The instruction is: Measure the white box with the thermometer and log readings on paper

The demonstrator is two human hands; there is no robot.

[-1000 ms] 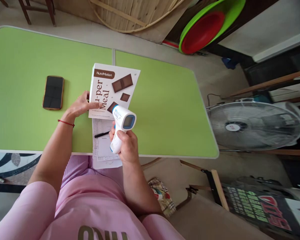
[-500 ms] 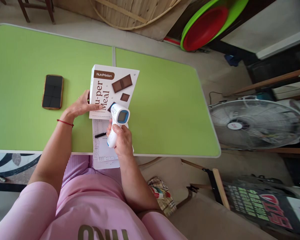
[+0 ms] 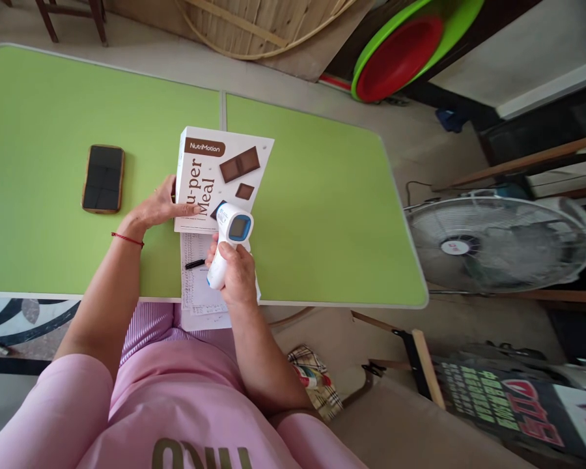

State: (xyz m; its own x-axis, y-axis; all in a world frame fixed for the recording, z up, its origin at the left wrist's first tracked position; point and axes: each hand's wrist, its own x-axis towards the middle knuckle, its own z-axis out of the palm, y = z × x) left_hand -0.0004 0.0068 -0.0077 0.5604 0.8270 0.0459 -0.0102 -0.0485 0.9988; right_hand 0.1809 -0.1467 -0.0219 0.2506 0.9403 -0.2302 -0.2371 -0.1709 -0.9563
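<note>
My left hand (image 3: pixel 161 207) grips the left side of a white box (image 3: pixel 209 179) printed "NutriMotion" with chocolate pieces on it, thumb across its front. The box is tilted up above the table. In my right hand (image 3: pixel 238 270) is a white and blue infrared thermometer (image 3: pixel 219 264), held by its handle. Its small grey screen faces me, and its head overlaps the box's lower right corner. Below the box, sheets of paper (image 3: pixel 198 293) with handwriting lie at the table's near edge and hang over it. A black pen (image 3: pixel 194 264) rests on them, partly behind my right fingers.
A phone (image 3: pixel 103 179) in a brown case lies left of the box on the green table (image 3: pixel 317 215). To the right stands a large fan (image 3: pixel 498 244). Red and green basins (image 3: pixel 400 58) lean at the back right. A folding chair (image 3: pixel 371 397) is at the near right.
Both hands, the box and the thermometer stay almost where they were. The view has shifted very slightly.
</note>
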